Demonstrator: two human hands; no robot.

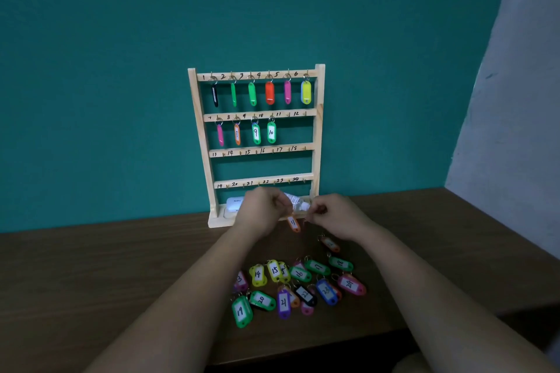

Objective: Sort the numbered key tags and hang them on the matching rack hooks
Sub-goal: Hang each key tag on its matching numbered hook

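Note:
A wooden key rack point(318, 130) stands against the teal wall, its four rails numbered 1 to 24. Tags hang on hooks 1 to 10; the hook marked 11 point(288, 114) and all lower hooks are bare. An orange tag marked 11 point(293, 223) dangles in front of the rack's base. My left hand point(262, 210) pinches it from above, and my right hand point(335, 216), fingers curled, is close on its right; whether it touches the tag's ring I cannot tell. Several loose numbered tags point(298, 286) lie on the brown table in front of me.
A small clear bottle point(298, 202) and a white case point(235, 203) lie on the rack's base tray, behind my hands. The table point(106, 266) ends at a front edge near me. A grey wall point(515, 100) closes the right side.

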